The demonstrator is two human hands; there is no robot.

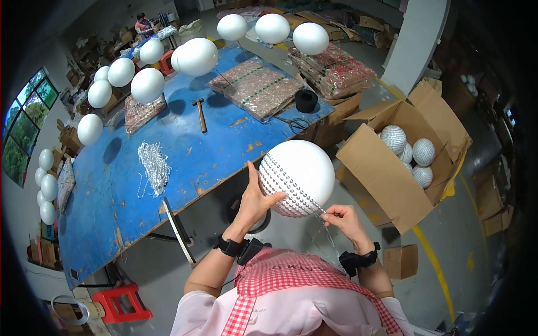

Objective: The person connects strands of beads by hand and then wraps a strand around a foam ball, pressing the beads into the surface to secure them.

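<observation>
My left hand [255, 199] grips a large white ball [305, 162] from its left side, thumb spread across the front. Rows of silver bead trim [284, 187] wrap the ball's lower left part, while its upper right surface is bare white. At the ball's lower right, my right hand [344, 221] pinches the loose bead strand [329, 238], which hangs down toward my apron. The ball is held in front of the near edge of a blue table [224, 162]. A heap of silver bead strands [153, 168] lies on that table to the left.
Several white balls [147, 85] stand raised around the table. A hammer [200, 115], scissors [294, 124], black tape roll [306, 101] and wrapped packs [255, 87] lie on it. Right of me, an open carton [386, 176] holds several silver-covered balls [423, 152]. A red stool [126, 305] is lower left.
</observation>
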